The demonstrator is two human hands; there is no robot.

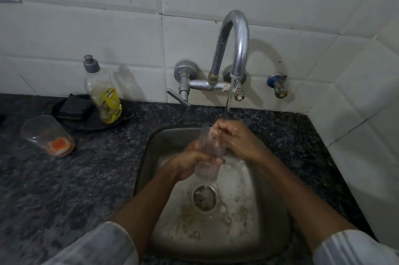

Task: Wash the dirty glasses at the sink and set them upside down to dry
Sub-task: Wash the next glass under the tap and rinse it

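Observation:
A clear glass (208,163) is held upright over the steel sink (149,156), under water running from the curved tap (235,49). My left hand (190,162) wraps around its lower body. My right hand (234,138) is at the rim, with fingers reaching into the mouth of the glass where the stream lands. A second clear glass (46,135) with orange residue in its bottom stands upright on the dark stone counter (75,189) at the left.
A dish-soap bottle (104,94) with yellow liquid and a dark sponge (73,106) sit on a black tray (121,119) behind the counter glass. The tap lever (178,97) juts out left of the spout. A white tiled wall closes the back and right.

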